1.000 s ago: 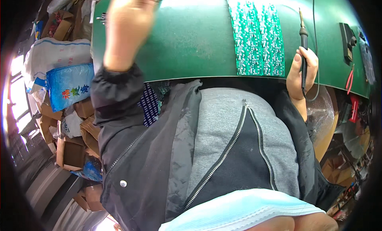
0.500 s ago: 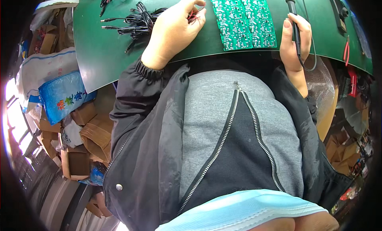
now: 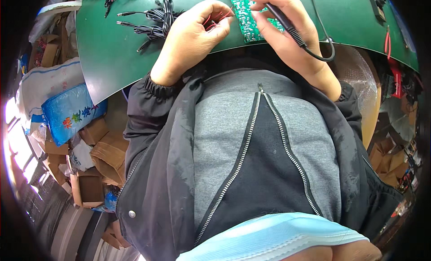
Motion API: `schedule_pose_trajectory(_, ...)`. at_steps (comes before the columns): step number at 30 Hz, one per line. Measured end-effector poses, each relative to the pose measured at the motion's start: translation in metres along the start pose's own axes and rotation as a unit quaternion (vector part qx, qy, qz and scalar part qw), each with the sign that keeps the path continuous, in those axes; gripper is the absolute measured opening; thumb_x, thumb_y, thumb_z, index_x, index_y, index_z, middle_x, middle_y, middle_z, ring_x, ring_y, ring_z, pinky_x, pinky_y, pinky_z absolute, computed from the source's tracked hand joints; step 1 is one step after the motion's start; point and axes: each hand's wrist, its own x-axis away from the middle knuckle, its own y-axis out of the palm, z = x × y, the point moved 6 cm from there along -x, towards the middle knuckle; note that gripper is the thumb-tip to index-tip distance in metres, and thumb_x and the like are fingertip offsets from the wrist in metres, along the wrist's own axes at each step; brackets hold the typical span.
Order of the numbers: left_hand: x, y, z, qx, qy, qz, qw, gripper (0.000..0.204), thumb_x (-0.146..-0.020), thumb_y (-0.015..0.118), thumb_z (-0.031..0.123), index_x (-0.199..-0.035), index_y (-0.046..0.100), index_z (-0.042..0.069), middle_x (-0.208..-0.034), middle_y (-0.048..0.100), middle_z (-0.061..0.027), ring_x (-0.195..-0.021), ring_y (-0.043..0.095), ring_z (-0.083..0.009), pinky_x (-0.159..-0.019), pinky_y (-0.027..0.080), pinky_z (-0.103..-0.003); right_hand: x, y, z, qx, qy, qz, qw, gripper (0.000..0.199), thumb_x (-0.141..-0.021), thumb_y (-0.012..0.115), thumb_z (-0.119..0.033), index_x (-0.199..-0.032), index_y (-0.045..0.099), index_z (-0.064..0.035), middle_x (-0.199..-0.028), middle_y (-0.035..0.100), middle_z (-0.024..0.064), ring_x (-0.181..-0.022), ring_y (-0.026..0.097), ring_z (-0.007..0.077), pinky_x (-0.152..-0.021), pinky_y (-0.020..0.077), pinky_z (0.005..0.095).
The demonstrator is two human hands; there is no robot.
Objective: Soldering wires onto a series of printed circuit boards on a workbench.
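My left hand (image 3: 194, 34) rests on the green table (image 3: 107, 54) and pinches thin red wires (image 3: 214, 23) against the left edge of a green circuit board (image 3: 248, 19). My right hand (image 3: 287, 29) grips a black soldering iron (image 3: 287, 25) like a pen, lying over the board's right side; its tip is hidden at the top edge. The iron's black cord (image 3: 324, 54) loops off past my wrist. Both hands sit close together over the board.
A bundle of black cables (image 3: 155, 20) with plugs lies on the table left of my left hand. Red-handled tools (image 3: 391, 59) sit at the table's right end. Cardboard boxes (image 3: 96, 153), a blue bag (image 3: 69, 110) and white sacks crowd the floor at left.
The view has tipped downward. My left hand came down from the raised position onto the table and took the red wires; my right hand with the iron moved left onto the board.
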Motion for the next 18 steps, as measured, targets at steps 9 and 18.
schedule_pose_trajectory(9,-0.007,0.007,0.01,0.006,0.105,0.014,0.994,0.007,-0.093,0.071,0.002,-0.1,0.07,0.0,-0.093,0.062,-0.0057,-0.075,0.058,-0.0128,-0.066,0.046,-0.025,0.007,0.01,0.01,-0.06,0.034,-0.016,0.997,0.039,-0.083,0.067,0.014,-0.118,0.062,-0.0017,-0.104,0.062,0.0109,-0.09,0.063,0.0198,-0.081,0.0506,0.0299)
schedule_pose_trajectory(18,0.01,0.026,0.019,-0.114,0.096,-0.021,0.989,0.013,-0.093,0.076,0.013,-0.1,0.07,0.004,-0.086,0.063,-0.0045,-0.07,0.059,-0.0128,-0.066,0.049,-0.028,0.02,-0.038,-0.008,0.045,0.151,-0.041,0.987,0.028,-0.093,0.068,0.006,-0.119,0.067,-0.0043,-0.115,0.064,0.0028,-0.095,0.061,0.0091,-0.08,0.0497,0.0208)
